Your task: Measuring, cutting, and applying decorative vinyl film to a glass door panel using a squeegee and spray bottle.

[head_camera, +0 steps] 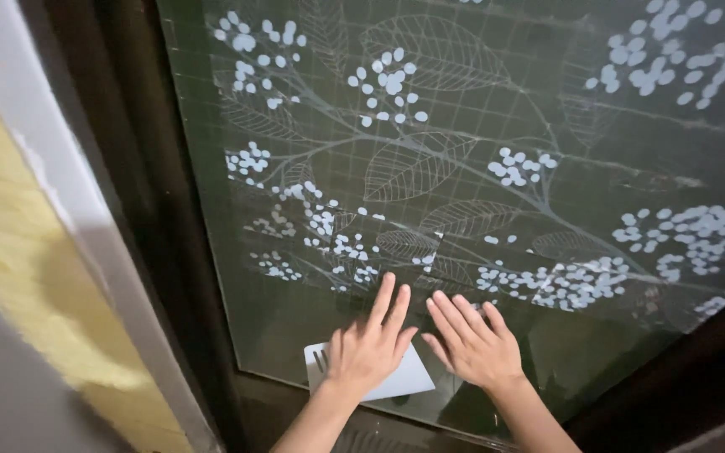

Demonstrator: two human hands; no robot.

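Two hands are pressed flat on a big glass pane (pixel 480 168) that fills most of the frame. The glass is covered w/ a see-through film (pixel 430 159) printed w/ leaves, thin branches, white dots & a faint grid.

The left hand (pixel 368 348) is seen at the bottom middle of the frame. Its grip is spread wide, fingers fanned out, nothing pinched. Under its palm a small white card (pixel 413 379) is held flat against the glass; it looks like a plastic smoothing card w/ little slots near its left edge, but that can't be told for sure.

The right hand (pixel 476 344) is just beside it, a bit to the right. Its grip is spread flat too, nothing held, fingers laid on the film only.

A dark frame (pixel 161 218) is seen along the left & bottom of the glass. A white strip & a yellow wall (pixel 10 243) are at the far left.

What could go wrong, as a guess: the film could be creased or shifted if it is pushed too hard sideways. Air bubbles could be trapped if the low edge is pressed down unevenly. The card could be dropped, since it is only pinned by the palm. The film's pattern looks a bit broken near the middle bottom, so a tear there could be made bigger.

No boxes, bowls or other containers are seen.
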